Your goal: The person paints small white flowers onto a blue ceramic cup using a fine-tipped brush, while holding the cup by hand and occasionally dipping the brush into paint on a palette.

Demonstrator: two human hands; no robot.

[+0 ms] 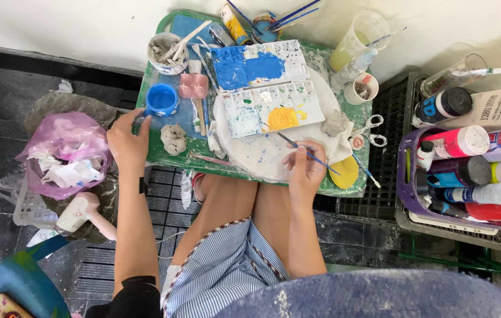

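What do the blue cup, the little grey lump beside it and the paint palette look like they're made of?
Blue cup: likely glazed or painted ceramic, going by its smooth, glossy surface. Grey lump: probably unfired clay, matte and rough. Palette: seemingly white moulded plastic with small square wells, smeared with blue and yellow paint.

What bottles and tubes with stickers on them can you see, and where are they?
Paint bottles: packed in the purple basket at right; pink, blue, red and black with white caps.
Big white bottle: lying behind the basket, pale printed label.
Black bottle: beside it, white cap, blue mark.
Yellow tube: top of the green table, slim, white tip.
Phone: bottom left corner, patterned case.
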